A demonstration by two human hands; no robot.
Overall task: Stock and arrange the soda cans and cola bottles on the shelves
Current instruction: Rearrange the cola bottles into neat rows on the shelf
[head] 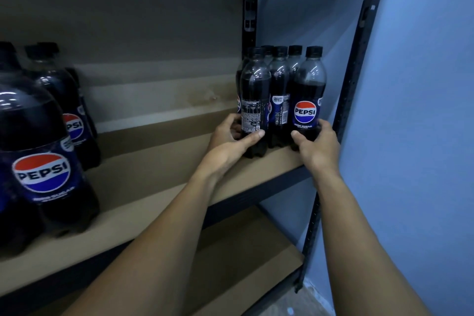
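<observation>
We record our left hand (230,136) curled round the lower part of the left front cola bottle (255,110), thumb across its label. Our right hand (318,143) grips the right front bottle (307,105), logo facing us. Between the hands stands a third bottle (279,100), with more behind. All stand upright and capped on the shelf (154,161), holding dark cola. Well left of the left hand stand large bottles (43,161).
</observation>
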